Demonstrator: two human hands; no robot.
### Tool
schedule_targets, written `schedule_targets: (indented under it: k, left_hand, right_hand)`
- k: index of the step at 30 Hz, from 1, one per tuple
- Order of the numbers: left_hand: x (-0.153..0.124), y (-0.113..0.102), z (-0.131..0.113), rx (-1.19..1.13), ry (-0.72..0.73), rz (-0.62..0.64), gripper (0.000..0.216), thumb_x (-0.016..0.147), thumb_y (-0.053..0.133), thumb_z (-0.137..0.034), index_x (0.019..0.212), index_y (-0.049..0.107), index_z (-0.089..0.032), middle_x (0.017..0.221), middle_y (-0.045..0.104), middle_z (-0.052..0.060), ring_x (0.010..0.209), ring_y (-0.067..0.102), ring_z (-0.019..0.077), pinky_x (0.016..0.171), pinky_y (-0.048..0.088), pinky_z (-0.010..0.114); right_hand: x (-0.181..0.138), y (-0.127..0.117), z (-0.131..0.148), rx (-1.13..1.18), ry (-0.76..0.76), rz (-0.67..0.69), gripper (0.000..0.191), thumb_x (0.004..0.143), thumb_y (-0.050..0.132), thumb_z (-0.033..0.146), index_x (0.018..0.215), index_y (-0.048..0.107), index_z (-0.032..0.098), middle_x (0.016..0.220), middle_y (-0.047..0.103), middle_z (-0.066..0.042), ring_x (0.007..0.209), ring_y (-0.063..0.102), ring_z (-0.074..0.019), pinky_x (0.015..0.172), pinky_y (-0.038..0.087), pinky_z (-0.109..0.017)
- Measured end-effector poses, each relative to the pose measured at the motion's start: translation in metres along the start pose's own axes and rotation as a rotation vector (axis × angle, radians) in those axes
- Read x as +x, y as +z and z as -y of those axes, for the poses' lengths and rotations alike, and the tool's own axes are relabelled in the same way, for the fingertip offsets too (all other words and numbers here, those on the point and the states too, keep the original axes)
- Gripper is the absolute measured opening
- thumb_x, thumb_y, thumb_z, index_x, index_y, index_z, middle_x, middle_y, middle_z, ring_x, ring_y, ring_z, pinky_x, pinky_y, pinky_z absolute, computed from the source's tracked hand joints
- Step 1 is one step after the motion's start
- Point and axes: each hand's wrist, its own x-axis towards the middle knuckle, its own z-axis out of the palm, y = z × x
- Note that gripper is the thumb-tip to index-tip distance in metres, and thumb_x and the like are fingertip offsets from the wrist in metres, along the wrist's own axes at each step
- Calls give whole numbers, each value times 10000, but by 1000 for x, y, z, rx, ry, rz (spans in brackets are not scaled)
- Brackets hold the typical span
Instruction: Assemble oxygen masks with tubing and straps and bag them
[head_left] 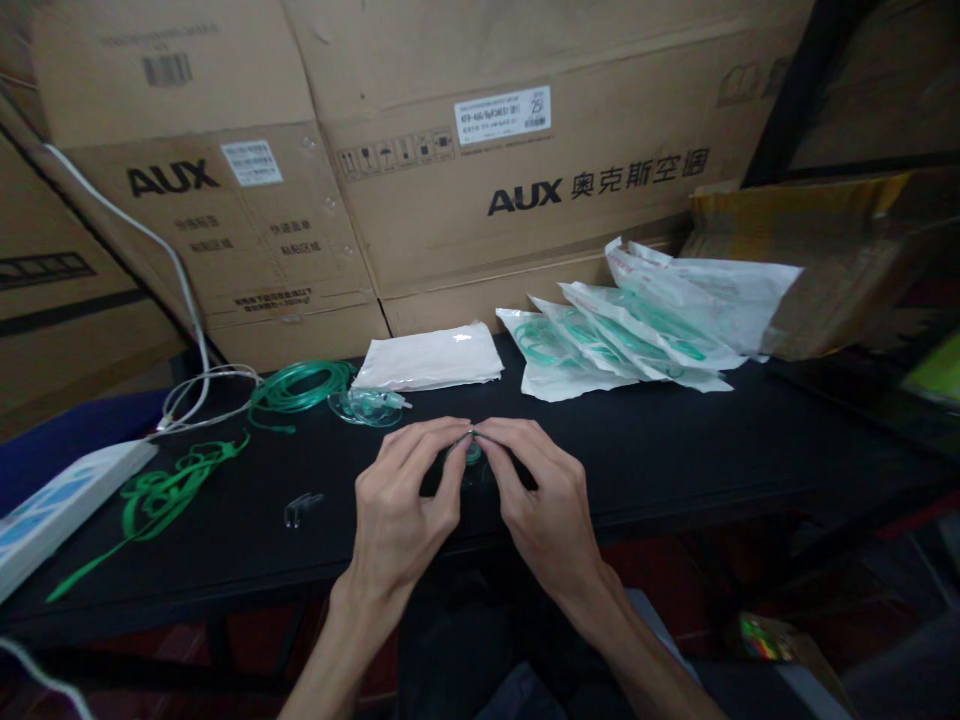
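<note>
My left hand (405, 490) and my right hand (544, 485) meet at the fingertips over the front of the black table. Both are closed in a pinch on the upper edge of a clear plastic mask with a green round fitting (472, 453). A thin dark line runs between the fingertips; I cannot make out what it is. Fingers hide most of the mask. Left of my hands lie a clear greenish plastic piece (371, 406), a coil of green tubing (300, 390) and a few small shiny bent pieces (302, 510).
Behind my hands lies a stack of white pouches (431, 360). Several filled pouches (600, 335) overlap at the right. Green elastic straps (169, 490) and a white power strip (71, 505) are on the left. Large cardboard boxes (420, 230) stand along the back.
</note>
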Motion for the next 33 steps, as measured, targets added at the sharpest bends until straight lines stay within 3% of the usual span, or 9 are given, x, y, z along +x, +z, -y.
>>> schedule_targets:
  k: [10, 16, 20, 23, 26, 33]
  left_hand:
    - [0, -3, 4, -73, -8, 4, 178, 936, 639, -96, 1071, 712, -187, 1078, 771, 63, 1027, 730, 185, 955, 591, 337]
    - [3, -4, 2, -113, -12, -42, 185, 913, 664, -69, 1044, 709, -190, 1059, 764, 56, 1002, 728, 181, 946, 611, 340]
    - [1, -1, 4, -175, -95, -18, 232, 913, 679, -127, 1135, 673, -195, 1108, 732, 60, 988, 722, 178, 852, 650, 313]
    - [-3, 2, 7, -232, -202, 95, 310, 916, 678, -169, 1219, 629, -216, 1182, 703, 55, 1015, 717, 177, 867, 647, 316]
    - [-5, 4, 9, -253, -280, 250, 400, 914, 665, -159, 1296, 586, -244, 1272, 679, 52, 1109, 691, 188, 970, 603, 349]
    - [-3, 2, 10, -287, -424, 429, 595, 891, 684, -159, 1430, 472, -293, 1285, 693, 21, 1157, 677, 189, 1021, 541, 343]
  right_hand:
    - [3, -1, 1, 77, 134, -34, 189, 909, 674, 138, 1047, 757, 236, 1050, 774, -62, 980, 717, -218, 909, 573, -360]
    - [3, -2, 0, 56, 187, -6, 296, 866, 699, 139, 1149, 748, 208, 1048, 752, -79, 801, 707, -187, 691, 589, -312]
    - [1, -1, -3, 66, 132, -42, 249, 885, 659, 82, 1064, 778, 207, 1057, 755, -80, 885, 724, -193, 800, 603, -322]
    - [-3, -1, -4, 27, 25, -82, 247, 901, 641, 50, 1028, 787, 203, 1062, 765, -86, 992, 719, -205, 927, 583, -345]
    - [-7, 0, -4, -8, -62, -97, 252, 906, 638, 29, 1048, 782, 181, 1092, 759, -108, 1013, 713, -199, 941, 579, -330]
    - [-7, -3, 1, 35, -99, -81, 299, 892, 654, 11, 1110, 752, 191, 1118, 746, -91, 1044, 713, -178, 981, 562, -284]
